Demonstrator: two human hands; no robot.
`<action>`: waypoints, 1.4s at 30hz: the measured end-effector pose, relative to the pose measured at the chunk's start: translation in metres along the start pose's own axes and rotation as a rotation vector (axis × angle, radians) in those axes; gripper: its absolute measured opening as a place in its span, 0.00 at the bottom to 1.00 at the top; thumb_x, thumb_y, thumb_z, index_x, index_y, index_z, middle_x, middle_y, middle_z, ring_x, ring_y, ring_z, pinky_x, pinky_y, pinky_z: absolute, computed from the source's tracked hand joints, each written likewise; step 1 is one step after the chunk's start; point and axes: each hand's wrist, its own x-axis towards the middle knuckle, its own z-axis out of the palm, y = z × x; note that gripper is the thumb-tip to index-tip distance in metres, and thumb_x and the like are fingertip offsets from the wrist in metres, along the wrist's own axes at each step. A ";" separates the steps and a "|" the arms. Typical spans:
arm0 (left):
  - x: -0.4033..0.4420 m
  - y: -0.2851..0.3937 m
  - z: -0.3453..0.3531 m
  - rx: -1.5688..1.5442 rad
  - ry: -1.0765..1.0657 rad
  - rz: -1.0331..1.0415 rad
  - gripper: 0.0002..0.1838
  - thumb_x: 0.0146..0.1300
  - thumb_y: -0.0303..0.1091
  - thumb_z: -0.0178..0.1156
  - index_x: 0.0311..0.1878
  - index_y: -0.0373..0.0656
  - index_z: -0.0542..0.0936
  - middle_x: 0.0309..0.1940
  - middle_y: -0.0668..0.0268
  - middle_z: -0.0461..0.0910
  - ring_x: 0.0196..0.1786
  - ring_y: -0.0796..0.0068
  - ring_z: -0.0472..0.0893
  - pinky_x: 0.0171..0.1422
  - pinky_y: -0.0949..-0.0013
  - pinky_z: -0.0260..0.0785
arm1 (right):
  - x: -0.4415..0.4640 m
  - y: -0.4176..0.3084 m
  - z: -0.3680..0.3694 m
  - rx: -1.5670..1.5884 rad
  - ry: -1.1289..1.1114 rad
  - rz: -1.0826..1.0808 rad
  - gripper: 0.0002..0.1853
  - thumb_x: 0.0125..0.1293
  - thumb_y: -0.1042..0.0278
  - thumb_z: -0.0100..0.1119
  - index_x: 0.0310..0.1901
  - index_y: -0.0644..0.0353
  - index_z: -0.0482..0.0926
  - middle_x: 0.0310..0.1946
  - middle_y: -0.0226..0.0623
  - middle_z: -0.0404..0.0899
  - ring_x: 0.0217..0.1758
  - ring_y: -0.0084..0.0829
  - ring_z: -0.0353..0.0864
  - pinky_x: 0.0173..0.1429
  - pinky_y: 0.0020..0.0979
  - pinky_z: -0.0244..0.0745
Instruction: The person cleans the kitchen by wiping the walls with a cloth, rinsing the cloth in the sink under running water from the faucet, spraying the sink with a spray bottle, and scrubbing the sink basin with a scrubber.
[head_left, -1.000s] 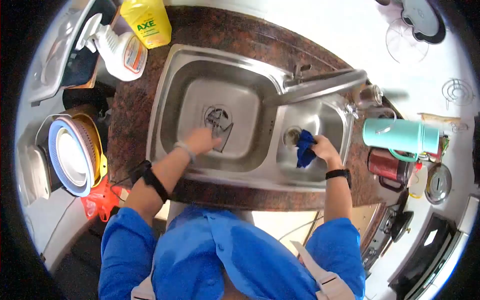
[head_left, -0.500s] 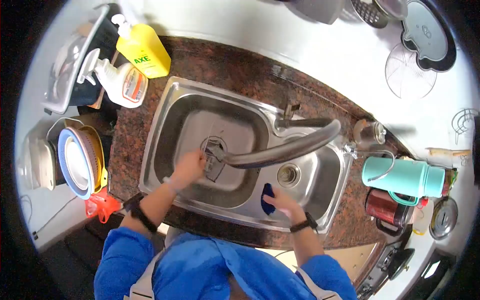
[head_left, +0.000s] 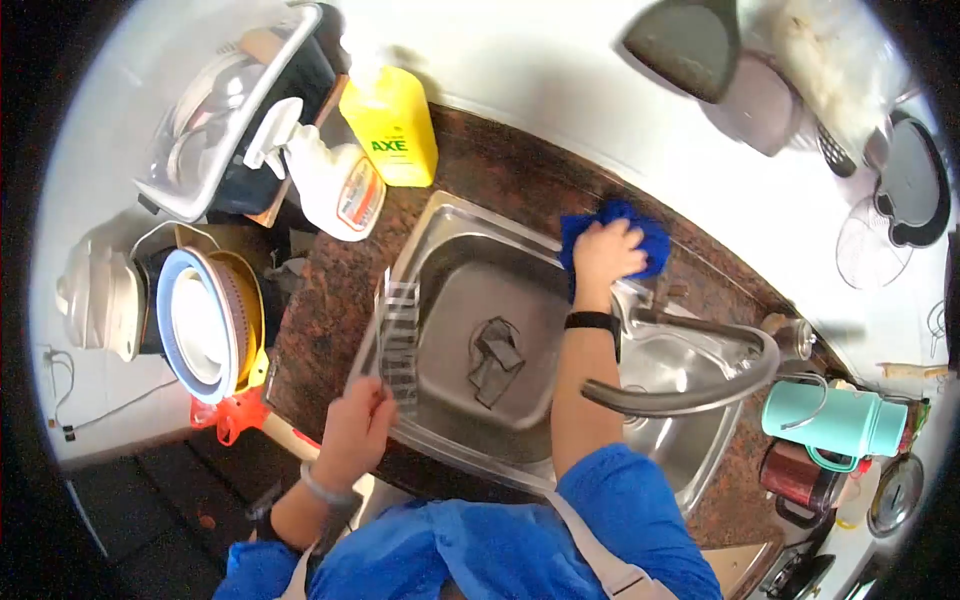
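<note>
My right hand (head_left: 607,254) presses a bunched blue cloth (head_left: 652,248) onto the counter strip behind the sink (head_left: 440,212), its fingers spread over the fabric. My left hand (head_left: 358,425) is closed at the sink's left front edge. Between its thumb and fingers is the lower end of a slatted metal rack (head_left: 400,335), which stands up over the left rim. In the large basin a grey angular shape (head_left: 496,362) shows at the drain; I cannot tell what it is. The curved faucet (head_left: 690,398) reaches over the smaller basin, to the right of my right forearm.
A yellow soap bottle (head_left: 392,130) and a white spray bottle (head_left: 335,185) stand behind the sink's left corner. A dish bin (head_left: 235,120) and stacked basins (head_left: 195,325) are on the left. A mint-green flask (head_left: 835,420) and a red kettle (head_left: 795,478) lie to the right.
My right hand has moved with the blue cloth from the sink's front to the counter behind it. My left hand has come out of the large basin to its left edge. The view has shifted left.
</note>
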 end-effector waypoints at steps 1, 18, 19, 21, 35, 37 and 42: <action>-0.005 -0.009 -0.010 0.002 0.003 0.009 0.05 0.64 0.26 0.55 0.40 0.36 0.70 0.22 0.56 0.78 0.25 0.62 0.81 0.31 0.65 0.70 | -0.003 -0.023 0.009 -0.042 -0.003 -0.126 0.16 0.61 0.56 0.58 0.45 0.56 0.79 0.51 0.45 0.73 0.53 0.49 0.71 0.51 0.50 0.65; 0.016 -0.048 -0.115 0.039 -0.089 0.170 0.05 0.63 0.25 0.57 0.40 0.38 0.71 0.23 0.55 0.79 0.28 0.61 0.83 0.32 0.64 0.73 | 0.026 0.036 0.035 -0.062 0.214 -0.194 0.30 0.56 0.45 0.58 0.53 0.62 0.78 0.54 0.55 0.74 0.56 0.53 0.72 0.60 0.51 0.68; 0.018 -0.048 -0.119 0.023 -0.078 0.158 0.05 0.63 0.24 0.56 0.40 0.37 0.71 0.24 0.56 0.79 0.28 0.62 0.83 0.32 0.65 0.73 | 0.032 0.043 0.020 -0.095 0.108 0.094 0.34 0.56 0.42 0.59 0.57 0.63 0.74 0.62 0.58 0.65 0.62 0.60 0.65 0.65 0.55 0.63; 0.016 -0.061 -0.124 -0.006 -0.095 0.120 0.05 0.63 0.24 0.56 0.39 0.37 0.71 0.23 0.56 0.79 0.27 0.63 0.83 0.32 0.65 0.73 | 0.052 0.067 0.014 -0.026 0.109 0.420 0.46 0.56 0.38 0.61 0.65 0.69 0.62 0.71 0.59 0.48 0.69 0.67 0.54 0.69 0.61 0.55; 0.153 0.054 0.003 0.415 -0.100 0.866 0.06 0.65 0.33 0.52 0.39 0.41 0.72 0.23 0.54 0.77 0.26 0.50 0.79 0.28 0.53 0.70 | -0.125 0.079 0.020 0.186 -0.308 -0.283 0.17 0.56 0.64 0.63 0.46 0.61 0.77 0.52 0.54 0.73 0.58 0.55 0.70 0.57 0.51 0.70; 0.189 0.072 0.048 0.558 -0.083 0.961 0.04 0.65 0.33 0.52 0.37 0.43 0.73 0.21 0.55 0.78 0.26 0.51 0.80 0.30 0.53 0.71 | -0.166 0.094 -0.005 0.391 -0.540 -0.083 0.14 0.56 0.67 0.62 0.44 0.63 0.79 0.49 0.56 0.76 0.56 0.55 0.73 0.58 0.46 0.71; 0.258 0.089 0.144 0.884 -0.056 1.121 0.03 0.60 0.31 0.54 0.37 0.47 0.75 0.22 0.62 0.81 0.26 0.60 0.82 0.33 0.58 0.74 | -0.189 0.136 -0.031 0.480 -0.321 -0.403 0.16 0.56 0.71 0.60 0.47 0.63 0.80 0.44 0.49 0.80 0.49 0.51 0.79 0.54 0.41 0.75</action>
